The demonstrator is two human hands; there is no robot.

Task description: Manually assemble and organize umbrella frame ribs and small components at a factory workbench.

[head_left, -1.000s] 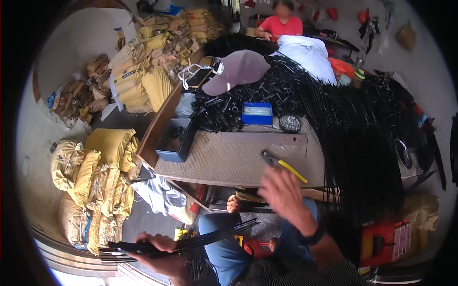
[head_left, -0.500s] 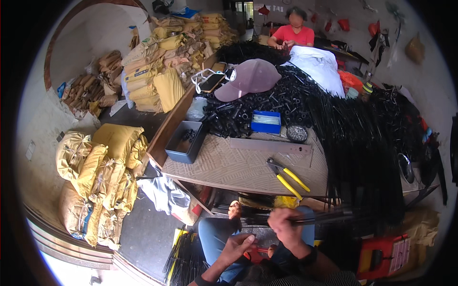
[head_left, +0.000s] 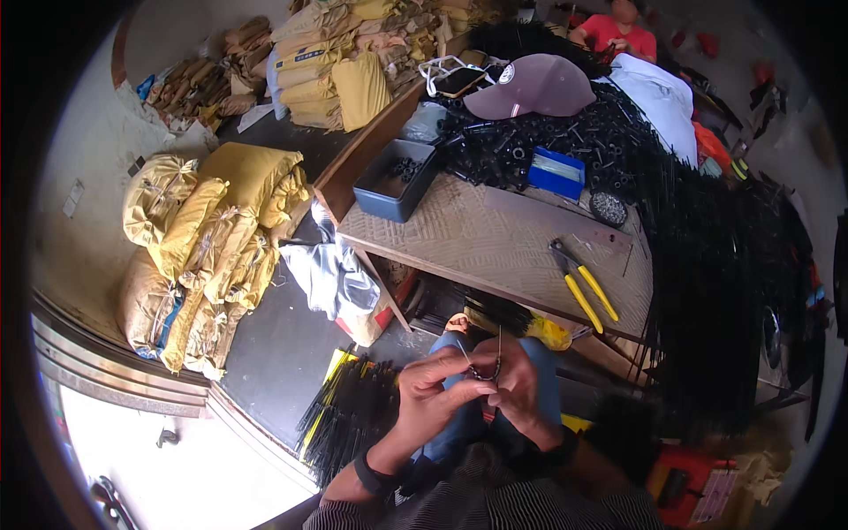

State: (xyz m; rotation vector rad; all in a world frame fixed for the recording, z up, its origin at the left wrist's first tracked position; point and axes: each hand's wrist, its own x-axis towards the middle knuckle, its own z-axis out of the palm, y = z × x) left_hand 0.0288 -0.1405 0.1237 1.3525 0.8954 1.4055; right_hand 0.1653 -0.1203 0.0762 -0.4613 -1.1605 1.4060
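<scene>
Above my lap, my left hand (head_left: 427, 394) and my right hand (head_left: 516, 385) meet, fingers closed in a pinch. Between them is a thin, dark, U-bent strip (head_left: 482, 375) with two pale, wire-like ends pointing up; its exact kind is too small to make out. Both hands grip it, and the fingers hide part of it. On the bench edge beyond my right hand lie yellow-handled pliers (head_left: 590, 299). Below and left of my left hand stands a bundle of long black strips (head_left: 350, 413).
The bench (head_left: 424, 234) carries a grey bin (head_left: 389, 205), a blue box (head_left: 556, 174), a dish of small metal pieces (head_left: 609, 209), a metal ruler-like bar (head_left: 539, 215) and a cap (head_left: 534, 87). Long black strips (head_left: 702, 283) hang over its right side. Yellow sacks (head_left: 212, 238) stand left. Someone in red (head_left: 621, 37) sits beyond.
My right hand has moved left to join my left hand; the blurred black strips it held are no longer seen stretching rightward. The view has shifted, bringing the bench higher and farther right.
</scene>
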